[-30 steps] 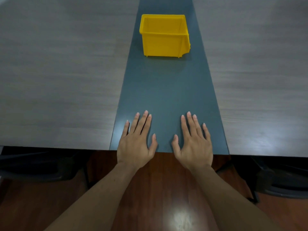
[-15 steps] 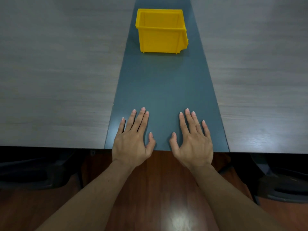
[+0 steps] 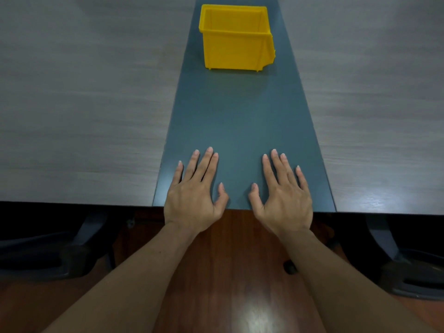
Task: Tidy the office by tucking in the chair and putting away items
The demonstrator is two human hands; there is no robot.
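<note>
On the grey counter point(image 3: 84, 104) with its dark middle strip point(image 3: 240, 121), your left hand point(image 3: 193, 203) and right hand point(image 3: 284, 205) lie flat at the near edge, each grip spread apart and holding nothing, while the yellow bin point(image 3: 234, 44) stands well apart at the far end of the strip.

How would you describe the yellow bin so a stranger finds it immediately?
Look at the dark blue-grey strip running down the middle of the grey wooden table. At its far end stands the yellow bin, an open-topped plastic box. It is the only bright-coloured thing on the table.
</note>
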